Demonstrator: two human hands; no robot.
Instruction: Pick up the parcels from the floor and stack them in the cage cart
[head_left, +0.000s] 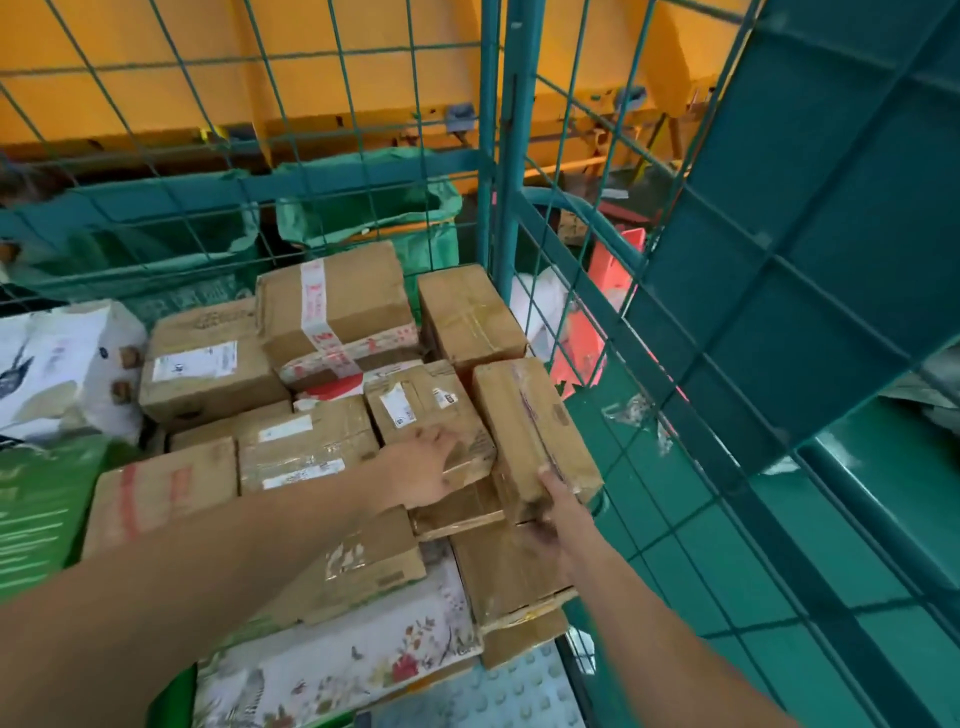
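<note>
Green wire cage cart (506, 156) holding stacked brown parcels | left hand (423, 470) at centre, fingers spread flat on a labelled box (421, 410) | right hand (553, 512) at 4 o'clock, gripping a long taped box (535, 421) by its near end

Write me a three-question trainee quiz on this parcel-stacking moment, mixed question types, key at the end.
1. True or false: both hands touch cardboard parcels in the cage cart.
2. Which hand grips the near end of the long brown box by the mesh side? A left, B right.
3. The tape crossing the back box is white printed in ____.

Key: 1 true: left hand rests on the labelled box. 2 B, right hand. 3 red.
</note>
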